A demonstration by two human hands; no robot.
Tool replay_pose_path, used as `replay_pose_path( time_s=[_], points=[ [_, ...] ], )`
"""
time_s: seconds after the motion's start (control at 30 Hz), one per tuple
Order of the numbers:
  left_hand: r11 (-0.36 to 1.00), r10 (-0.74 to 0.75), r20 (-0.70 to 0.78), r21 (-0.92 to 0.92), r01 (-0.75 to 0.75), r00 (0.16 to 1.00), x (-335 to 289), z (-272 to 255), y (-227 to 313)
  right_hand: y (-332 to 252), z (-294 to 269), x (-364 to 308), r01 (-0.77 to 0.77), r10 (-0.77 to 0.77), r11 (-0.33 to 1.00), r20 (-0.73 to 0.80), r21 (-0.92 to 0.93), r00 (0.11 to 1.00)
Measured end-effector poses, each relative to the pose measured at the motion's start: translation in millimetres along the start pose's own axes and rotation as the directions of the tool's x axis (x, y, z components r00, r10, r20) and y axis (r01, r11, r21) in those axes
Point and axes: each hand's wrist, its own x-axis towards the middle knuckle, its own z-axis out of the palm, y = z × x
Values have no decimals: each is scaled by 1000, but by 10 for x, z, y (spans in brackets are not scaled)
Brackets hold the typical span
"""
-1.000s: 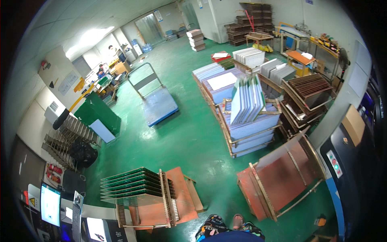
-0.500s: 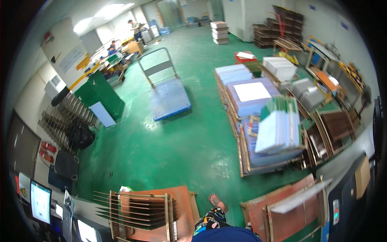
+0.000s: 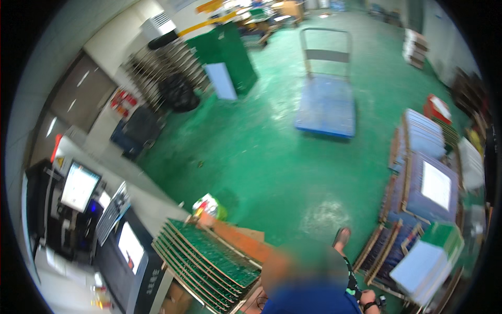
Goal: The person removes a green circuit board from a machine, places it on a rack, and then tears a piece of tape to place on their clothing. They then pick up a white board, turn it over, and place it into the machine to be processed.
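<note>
My right hand [image 3: 367,297] hangs low by my right leg, with a black band on its wrist. Its fingers look curled together; a small dark thing shows beside them, too blurred to name. At the lower edge, a patch of skin that appears to be my left hand or wrist [image 3: 254,305] is beside a slotted rack [image 3: 246,301] of green boards [image 3: 225,254]. Its fingers are hidden, so I cannot tell whether it holds the rack. An orange-brown panel [image 3: 235,238] lies behind the rack.
A blue platform trolley [image 3: 327,107] stands ahead on the green floor. Stacked panels in racks [image 3: 431,180] line the right side. At left are a monitor [image 3: 80,186], a keyboard [image 3: 112,213] and a dark machine [image 3: 138,285]. A black bag [image 3: 178,93] sits farther back.
My view has swung left and down, so the trolley and panel stacks sit farther right. The left rack with boards shows higher and nearer the middle. My right hand has come into view.
</note>
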Motion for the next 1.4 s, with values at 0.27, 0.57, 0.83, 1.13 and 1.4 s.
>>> replay_pose_path(
  time_s=[0.27,0.57,0.83,1.13,1.4],
  points=[
    [913,-388,-167,-205,353,906,-452,846,100,-1888,-932,2740,179,-214,965,180,190,960],
    [887,-397,509,0,461,764,-509,2155,1286,-5455,-1950,3780,355,-358,932,348,77,866],
    [970,-192,11,152,188,981,1449,908,2508,-7860,-1499,3439,565,-460,823,510,-63,727],
    [965,-48,-510,-245,-91,859,3472,-2502,4905,-9625,-967,2475,593,-579,792,488,146,654],
    [976,-169,-503,-205,74,848,4448,-3609,4538,-9749,-247,3791,-10,181,971,700,-241,691]
  ],
)
